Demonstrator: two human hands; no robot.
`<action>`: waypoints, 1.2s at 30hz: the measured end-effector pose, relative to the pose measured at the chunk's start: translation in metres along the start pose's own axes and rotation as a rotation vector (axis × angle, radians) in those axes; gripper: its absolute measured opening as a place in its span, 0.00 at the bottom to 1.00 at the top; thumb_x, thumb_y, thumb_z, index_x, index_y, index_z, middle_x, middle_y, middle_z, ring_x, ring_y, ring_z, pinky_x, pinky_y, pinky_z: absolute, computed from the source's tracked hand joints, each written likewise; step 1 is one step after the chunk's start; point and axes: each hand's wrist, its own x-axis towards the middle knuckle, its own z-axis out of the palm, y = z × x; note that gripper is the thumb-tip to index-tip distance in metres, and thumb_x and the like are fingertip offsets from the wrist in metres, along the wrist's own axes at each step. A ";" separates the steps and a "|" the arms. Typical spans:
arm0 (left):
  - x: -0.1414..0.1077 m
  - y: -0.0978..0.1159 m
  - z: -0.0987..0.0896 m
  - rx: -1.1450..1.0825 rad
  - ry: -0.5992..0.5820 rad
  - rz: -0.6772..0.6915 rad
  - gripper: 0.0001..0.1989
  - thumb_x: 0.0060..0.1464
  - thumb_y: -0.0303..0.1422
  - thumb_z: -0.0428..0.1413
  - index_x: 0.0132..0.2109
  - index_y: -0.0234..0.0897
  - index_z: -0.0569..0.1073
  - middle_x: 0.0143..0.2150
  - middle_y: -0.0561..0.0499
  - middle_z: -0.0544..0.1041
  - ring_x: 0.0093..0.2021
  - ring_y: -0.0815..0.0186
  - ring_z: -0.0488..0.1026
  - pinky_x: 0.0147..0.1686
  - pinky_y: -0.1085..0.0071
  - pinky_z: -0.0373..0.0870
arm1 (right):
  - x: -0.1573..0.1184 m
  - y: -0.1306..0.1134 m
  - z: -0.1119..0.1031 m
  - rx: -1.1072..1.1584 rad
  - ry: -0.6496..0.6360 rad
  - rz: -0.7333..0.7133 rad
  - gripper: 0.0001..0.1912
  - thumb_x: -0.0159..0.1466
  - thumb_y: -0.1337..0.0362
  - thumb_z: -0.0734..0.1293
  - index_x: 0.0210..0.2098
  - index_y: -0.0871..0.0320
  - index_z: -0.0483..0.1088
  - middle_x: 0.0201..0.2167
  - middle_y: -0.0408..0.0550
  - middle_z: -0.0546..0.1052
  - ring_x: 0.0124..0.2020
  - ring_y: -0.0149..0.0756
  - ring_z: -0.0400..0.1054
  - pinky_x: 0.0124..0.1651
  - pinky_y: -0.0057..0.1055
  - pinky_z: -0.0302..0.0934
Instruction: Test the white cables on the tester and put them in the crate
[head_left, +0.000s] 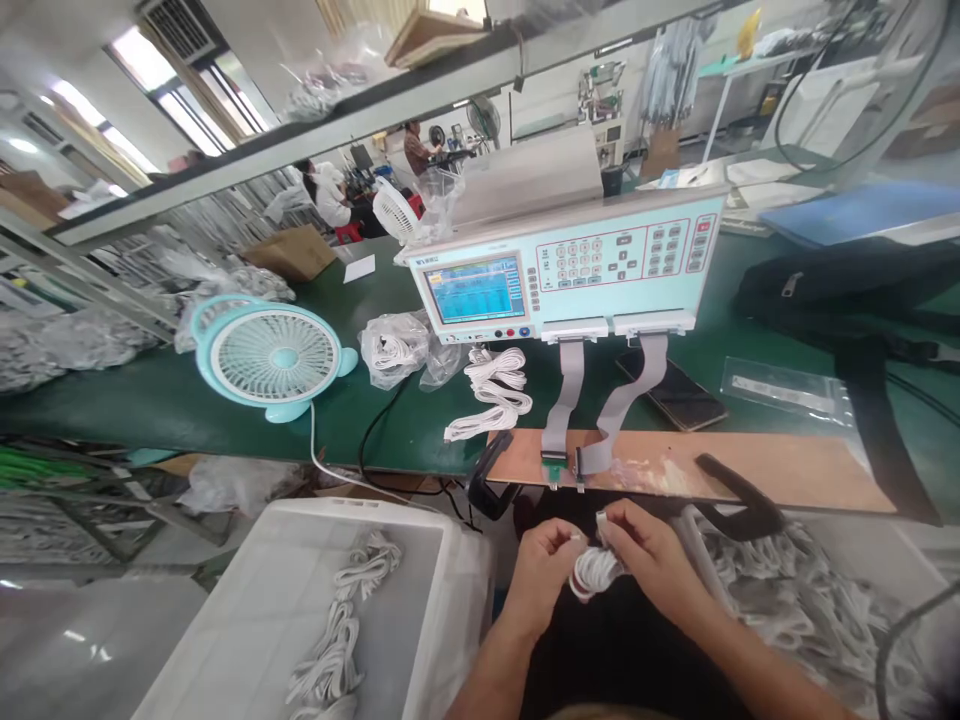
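Standing by the bench, clock centred on the worker's hands, 12 straight ahead. Left hand point(546, 565): fingertips narrowed in a pinch at the white cable coil point(596, 572); exact part gripped hidden. Right hand point(645, 545): thumb and fingers pinch the cable's connector point(601, 518), end pointing up. Coil hangs between the 2 hands, over the worker's dark lap.

At 12: wooden board point(795, 465) along the near edge of the green table point(367, 435); 2 grey ribbon cables point(568, 390) run from the bench instrument point(562, 275) down to it. Instrument's screen point(478, 290) lit blue.

At 11: folded white cable point(499, 390) on the tabletop. At 1: dark phone point(675, 390), flat. At 10: pale-blue fan point(283, 358). At 9: white bin point(439, 585), cable bundles point(330, 650) inside. At 3 to 4: heaped cables point(810, 600).
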 end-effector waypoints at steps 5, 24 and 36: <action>0.010 0.006 -0.002 -0.199 0.087 -0.020 0.09 0.42 0.32 0.62 0.28 0.31 0.72 0.20 0.56 0.68 0.19 0.76 0.62 0.17 0.80 0.61 | 0.016 0.008 0.029 0.287 0.179 0.176 0.15 0.55 0.52 0.69 0.24 0.58 0.68 0.20 0.41 0.68 0.22 0.32 0.60 0.25 0.27 0.57; 0.021 0.010 -0.019 0.028 -0.019 0.083 0.14 0.49 0.39 0.56 0.31 0.31 0.75 0.17 0.56 0.67 0.14 0.75 0.59 0.12 0.79 0.50 | 0.018 -0.003 0.046 0.523 0.298 0.316 0.17 0.49 0.51 0.73 0.21 0.58 0.69 0.16 0.40 0.69 0.18 0.30 0.60 0.21 0.26 0.56; 0.029 0.015 -0.016 0.153 0.067 0.418 0.15 0.54 0.36 0.51 0.24 0.33 0.71 0.23 0.52 0.68 0.27 0.69 0.62 0.30 0.74 0.60 | 0.022 0.003 0.048 0.614 0.320 0.392 0.19 0.45 0.52 0.76 0.23 0.60 0.71 0.14 0.37 0.63 0.16 0.25 0.52 0.19 0.24 0.49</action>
